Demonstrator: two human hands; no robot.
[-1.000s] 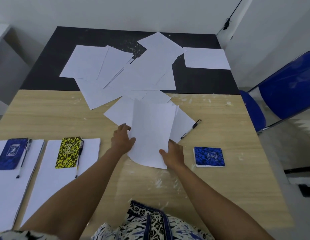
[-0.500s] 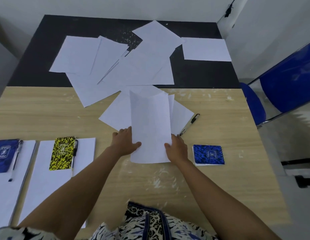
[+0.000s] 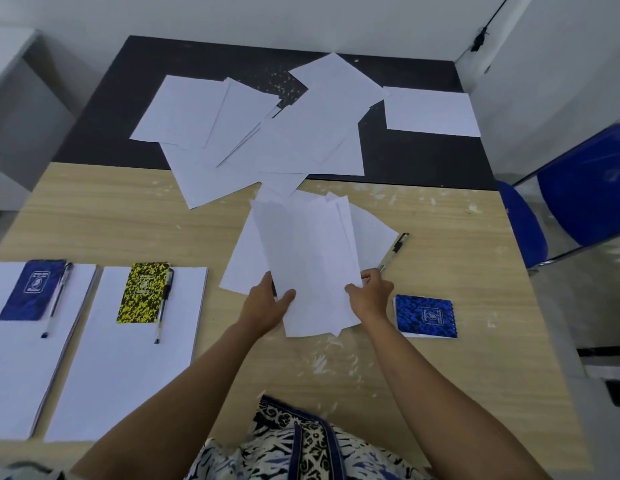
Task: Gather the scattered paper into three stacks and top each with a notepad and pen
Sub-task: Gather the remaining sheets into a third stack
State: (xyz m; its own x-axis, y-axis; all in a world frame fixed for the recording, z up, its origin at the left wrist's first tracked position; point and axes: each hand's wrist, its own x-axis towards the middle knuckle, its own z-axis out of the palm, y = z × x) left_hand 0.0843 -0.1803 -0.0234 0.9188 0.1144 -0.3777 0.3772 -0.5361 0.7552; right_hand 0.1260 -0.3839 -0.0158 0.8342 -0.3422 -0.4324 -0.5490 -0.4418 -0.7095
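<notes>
Paper sheets [image 3: 312, 265] held between both hands form a loose sheaf over the wooden table [image 3: 440, 358], its long axis running away from the person, tilted slightly left at the far end, with several far corners fanned out of line. The left hand [image 3: 265, 308] grips the sheaf's near left edge, thumb on top and fingers underneath. The right hand [image 3: 369, 297] pinches the near right edge, fingers curled over it. Scattered paper [image 3: 277, 140] lies farther off in an overlapping fan across the seam between the wooden table and a black tabletop [image 3: 422, 161], with one separate sheet [image 3: 431, 110] lying crosswise at the far right.

A loose pen [image 3: 395, 249] points diagonally toward the far right; its near end is hidden behind the right hand. A blue notepad [image 3: 425, 316] lies just right of that hand. On the left, two finished stacks sit side by side: the left stack [image 3: 10, 358], cut off by the frame edge, carries a blue notepad and pen [image 3: 35, 291]; the second stack [image 3: 128, 368] carries a yellow notepad [image 3: 144, 292] and pen [image 3: 163, 306], all pointing lengthwise away.

White paint flecks mark the wood. A blue chair [image 3: 585, 188] stands at right against white walls.
</notes>
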